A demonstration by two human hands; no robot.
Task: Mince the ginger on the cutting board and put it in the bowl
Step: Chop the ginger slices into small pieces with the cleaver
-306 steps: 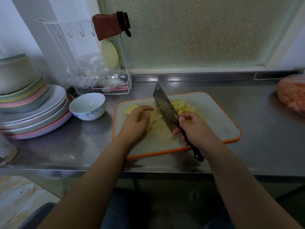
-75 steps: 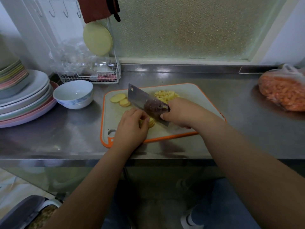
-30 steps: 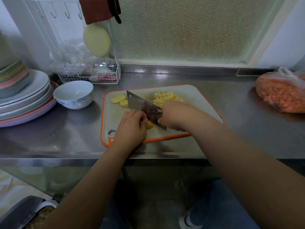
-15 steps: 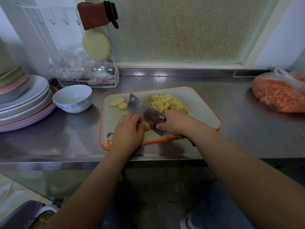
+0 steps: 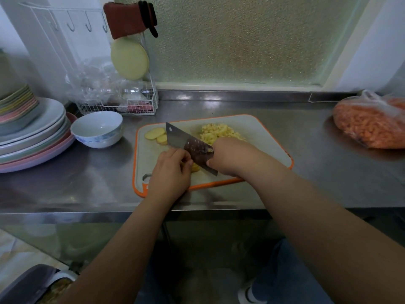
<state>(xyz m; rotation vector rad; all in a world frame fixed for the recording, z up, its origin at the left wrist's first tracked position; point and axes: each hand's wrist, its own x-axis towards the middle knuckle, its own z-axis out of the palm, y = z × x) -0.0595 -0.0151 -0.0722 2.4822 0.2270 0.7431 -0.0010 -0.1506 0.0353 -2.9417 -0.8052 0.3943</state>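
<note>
Far left on the steel counter stands a stack of plates, with a smaller stack of coloured dishes on top. Just right of the plates sits the bowl, white with blue marks, upright and holding no ginger. Behind it a white wire rack stands against the wall, holding clear plastic; a round pale disc and a red cloth hang at its upper right.

The board, grey with an orange rim, lies right of the bowl and apart from it. Two ginger slices lie overlapped at its far left corner.

The left hand comes in from below, forearm angled up and right, palm down on the near part of the board. Its fingers are curled with the knuckles raised, pinning a small piece of ginger that shows just beyond the fingertips. The cleaver stands against those knuckles, blade running from far left to near right, with ginger bits stuck to its face.

The right hand reaches in from the lower right, wrist bent, fingers wrapped tight at the blade's heel; the handle is hidden under the hand. Behind that hand a heap of minced ginger lies on the far middle of the board.

Far right, well apart from the board, lies a clear bag of orange pieces.
</note>
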